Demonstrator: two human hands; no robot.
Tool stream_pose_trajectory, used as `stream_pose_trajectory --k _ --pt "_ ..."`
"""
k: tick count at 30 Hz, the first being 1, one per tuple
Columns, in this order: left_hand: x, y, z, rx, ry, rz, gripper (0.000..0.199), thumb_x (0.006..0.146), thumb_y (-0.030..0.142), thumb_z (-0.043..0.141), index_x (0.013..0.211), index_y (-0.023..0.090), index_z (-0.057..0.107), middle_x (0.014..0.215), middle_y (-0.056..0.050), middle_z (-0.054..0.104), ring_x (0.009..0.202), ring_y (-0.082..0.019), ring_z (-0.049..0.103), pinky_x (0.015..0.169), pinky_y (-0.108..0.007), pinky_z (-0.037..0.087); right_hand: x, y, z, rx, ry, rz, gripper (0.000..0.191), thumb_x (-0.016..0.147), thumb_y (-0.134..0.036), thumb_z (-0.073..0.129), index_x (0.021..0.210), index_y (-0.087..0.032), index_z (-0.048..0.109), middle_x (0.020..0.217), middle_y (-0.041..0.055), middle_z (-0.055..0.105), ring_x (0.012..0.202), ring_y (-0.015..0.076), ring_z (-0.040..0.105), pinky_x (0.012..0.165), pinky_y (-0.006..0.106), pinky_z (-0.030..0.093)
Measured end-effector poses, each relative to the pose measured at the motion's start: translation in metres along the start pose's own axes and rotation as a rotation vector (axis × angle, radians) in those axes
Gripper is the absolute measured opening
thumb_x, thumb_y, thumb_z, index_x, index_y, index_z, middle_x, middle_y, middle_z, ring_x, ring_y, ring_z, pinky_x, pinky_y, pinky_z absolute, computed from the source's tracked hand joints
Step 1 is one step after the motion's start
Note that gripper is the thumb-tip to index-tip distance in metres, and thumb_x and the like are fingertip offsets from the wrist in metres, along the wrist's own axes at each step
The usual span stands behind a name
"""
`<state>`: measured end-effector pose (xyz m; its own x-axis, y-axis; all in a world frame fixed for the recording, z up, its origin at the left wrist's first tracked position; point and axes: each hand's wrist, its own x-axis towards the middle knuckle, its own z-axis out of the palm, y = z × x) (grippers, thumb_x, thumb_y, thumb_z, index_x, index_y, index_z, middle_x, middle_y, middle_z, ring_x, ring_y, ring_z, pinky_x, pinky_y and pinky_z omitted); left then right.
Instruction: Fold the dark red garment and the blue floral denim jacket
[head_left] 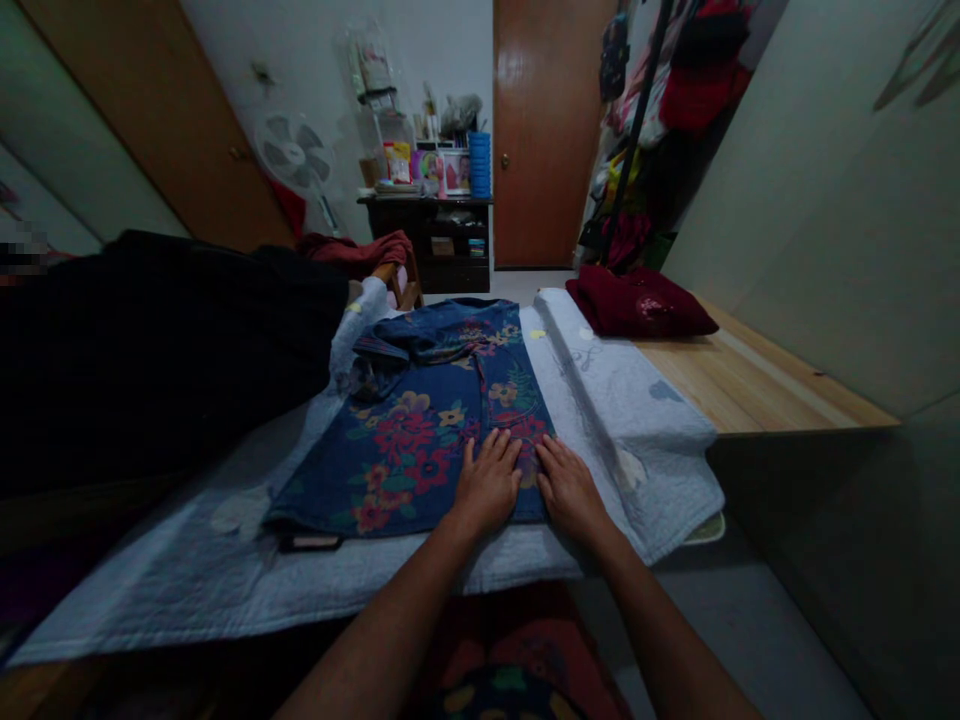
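A dark blue floral shirt (pixel 420 430) lies spread on a pale quilted cloth (pixel 225 560). Its right side is folded inward, and one sleeve (pixel 382 350) bends across the upper left part. My left hand (pixel 489 482) rests on the lower right of the shirt, fingers stretched out flat. Close beside it, my right hand (pixel 571 488) lies at the garment's right edge, its fingertips on the fabric and its fingers extended. Neither hand holds anything. Under the shirt's lower left hem, a small dark flat item (pixel 309 543) peeks out; what it is I cannot tell.
A folded dark red garment (pixel 641 302) sits at the far right, by a bare wooden board (pixel 780 385). On the left is a large black cloth heap (pixel 165 350). Beyond are a white fan (pixel 294 150), a dark cabinet (pixel 427 245) and a wooden door (pixel 551 140).
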<state>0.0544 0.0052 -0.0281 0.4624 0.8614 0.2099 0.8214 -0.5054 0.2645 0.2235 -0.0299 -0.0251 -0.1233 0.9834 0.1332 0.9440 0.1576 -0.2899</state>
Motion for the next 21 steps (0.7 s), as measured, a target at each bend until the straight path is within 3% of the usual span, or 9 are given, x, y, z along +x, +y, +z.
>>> stream_pose_trajectory --k 5,11,21 --pt "0.000 0.002 0.004 0.019 0.024 -0.065 0.052 0.092 0.034 0.046 0.142 0.022 0.044 0.153 -0.012 0.039 0.145 -0.029 0.026 0.116 -0.060 0.016 0.018 -0.009 -0.015 -0.012 -0.015 0.023 0.037 0.090 -0.021 0.047 0.124 -0.015 0.061 0.132 0.0129 0.060 0.123 0.0237 0.053 0.108 0.035 0.036" --pt "0.000 0.001 0.008 0.042 0.009 -0.070 0.052 0.093 0.033 0.043 0.144 0.020 0.042 0.154 -0.013 0.037 0.145 -0.029 0.027 0.116 -0.059 0.017 0.033 -0.009 0.005 0.014 -0.021 -0.058 0.049 0.093 -0.018 0.040 0.141 -0.013 0.048 0.151 0.0101 0.041 0.142 0.0244 0.032 0.116 0.041 0.026" --pt "0.001 0.000 0.009 0.070 -0.004 -0.062 0.053 0.094 0.034 0.041 0.144 0.019 0.042 0.154 -0.013 0.036 0.145 -0.030 0.026 0.116 -0.059 0.018 0.064 0.009 0.011 -0.017 -0.030 -0.059 0.054 0.095 -0.029 0.040 0.145 -0.007 0.040 0.155 0.0152 0.034 0.144 0.0243 0.027 0.117 0.040 0.024"
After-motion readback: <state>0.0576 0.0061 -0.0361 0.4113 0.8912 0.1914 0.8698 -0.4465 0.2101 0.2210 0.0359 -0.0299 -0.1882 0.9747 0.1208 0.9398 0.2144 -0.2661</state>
